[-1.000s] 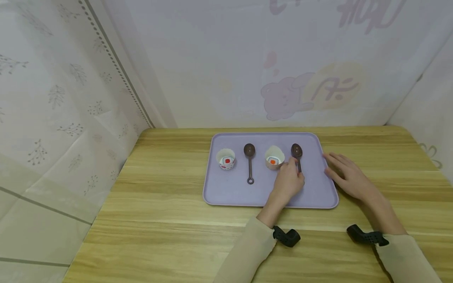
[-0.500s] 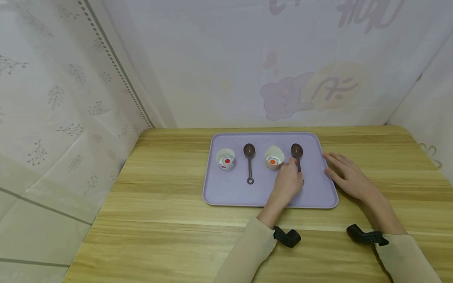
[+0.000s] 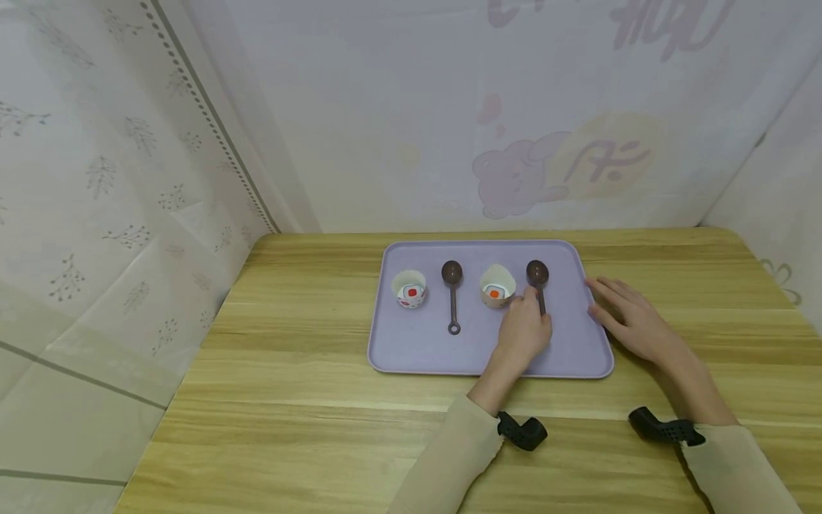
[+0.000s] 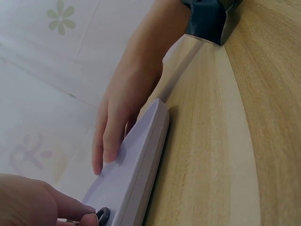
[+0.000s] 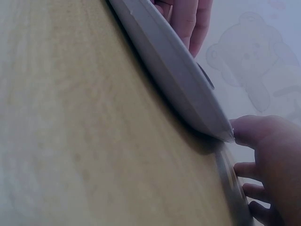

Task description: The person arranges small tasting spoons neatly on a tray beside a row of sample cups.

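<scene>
In the head view my left hand [image 3: 524, 328] reaches over the tray's front edge and pinches the handle of the right-hand brown measuring spoon [image 3: 537, 273]. The ring end of that spoon's handle [image 4: 103, 216] shows by the fingertips in the left wrist view. My right hand [image 3: 632, 321] has its fingers extended and touches the right rim of the lilac tray [image 3: 424, 372]. Just left of the held spoon stands a pale paper cup [image 3: 497, 278] with an orange mark inside. A second brown measuring spoon [image 3: 452, 273] and a patterned paper cup [image 3: 409, 280] with a red mark lie further left.
The tray lies on a wood-grain table [image 3: 289, 371], near its back edge. Printed cloth [image 3: 385, 143] hangs behind the table and at both sides. Black wrist cameras [image 3: 521, 431] sit on both sleeves.
The right-hand spoon has turned slightly in my left fingers, its bowl shifting a touch to the left. My right hand stays at the tray rim.
</scene>
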Tool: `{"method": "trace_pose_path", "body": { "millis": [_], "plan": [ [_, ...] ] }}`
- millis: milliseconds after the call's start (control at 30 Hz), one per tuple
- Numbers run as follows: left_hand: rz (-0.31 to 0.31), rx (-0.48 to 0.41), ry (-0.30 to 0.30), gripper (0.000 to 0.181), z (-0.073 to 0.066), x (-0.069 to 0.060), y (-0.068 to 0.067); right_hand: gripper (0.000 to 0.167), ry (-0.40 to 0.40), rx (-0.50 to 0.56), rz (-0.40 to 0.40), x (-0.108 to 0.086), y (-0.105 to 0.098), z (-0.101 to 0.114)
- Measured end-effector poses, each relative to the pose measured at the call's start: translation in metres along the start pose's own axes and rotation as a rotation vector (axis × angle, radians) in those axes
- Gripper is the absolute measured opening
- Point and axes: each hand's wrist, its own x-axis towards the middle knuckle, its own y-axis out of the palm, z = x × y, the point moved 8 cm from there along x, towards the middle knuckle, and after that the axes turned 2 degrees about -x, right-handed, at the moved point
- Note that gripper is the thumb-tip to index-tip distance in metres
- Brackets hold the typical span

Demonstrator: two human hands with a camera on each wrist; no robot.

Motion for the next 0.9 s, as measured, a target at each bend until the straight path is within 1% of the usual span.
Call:
{"method": "trace_pose_path", "body": {
  "millis": [333,567,800,900],
  "plan": [
    [-0.015,0.02,-0.005,0.034,-0.0006,-0.0016,-0.0017,0.057,0.002,-0.002,0.001,-0.0003,-0.0006,0.0018],
    [-0.001,0.022,-0.008,0.028,-0.0001,-0.0009,-0.0013,0.057,-0.001,0.003,-0.004,0.0004,-0.0011,0.0027],
    [0.008,0.046,-0.018,0.033,-0.0006,-0.0004,0.0004,0.057,-0.012,0.008,-0.011,0.0004,-0.0005,0.0018],
    [0.005,0.061,-0.014,0.032,-0.0013,-0.001,0.0004,0.056,-0.013,0.007,-0.01,-0.0001,-0.0003,0.002]
  ]
}}
